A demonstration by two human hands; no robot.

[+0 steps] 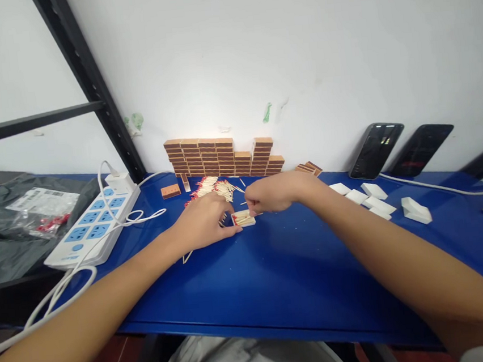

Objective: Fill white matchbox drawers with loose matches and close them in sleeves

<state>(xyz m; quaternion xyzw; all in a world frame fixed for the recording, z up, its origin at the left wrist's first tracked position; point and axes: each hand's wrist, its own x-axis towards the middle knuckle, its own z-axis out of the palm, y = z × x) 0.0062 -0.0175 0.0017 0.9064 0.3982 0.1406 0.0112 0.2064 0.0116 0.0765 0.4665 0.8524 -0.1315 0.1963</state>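
Label [43,199] on plastic bag [32,225]: print too small to be read.
Matchbox tray [249,222]: matches [240,219] are held in it, between both hands, over the tabletop [243,283].
Left hand [205,221]: tray's left end is gripped by thumb and fingers.
Right hand [273,192]: fingers are curled at the tray's right end; whether a match is pinched cannot be told.
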